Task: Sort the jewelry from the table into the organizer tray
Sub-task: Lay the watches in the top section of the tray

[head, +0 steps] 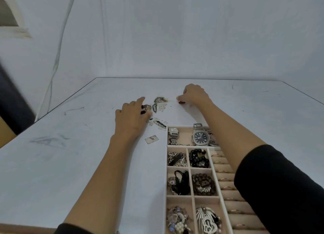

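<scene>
White creased sheet [175, 32] hangs behind table [87, 163]. Dark blurred object [12, 107] left of table; tan patch [5, 134] below it. Grey smudges [47, 141] on table's left part.

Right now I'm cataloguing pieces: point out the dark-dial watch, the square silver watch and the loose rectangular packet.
dark-dial watch [201, 137]: head view, on its dial.
square silver watch [173, 130]: head view, on its face.
rectangular packet [151, 139]: head view, on its flat middle.
</scene>
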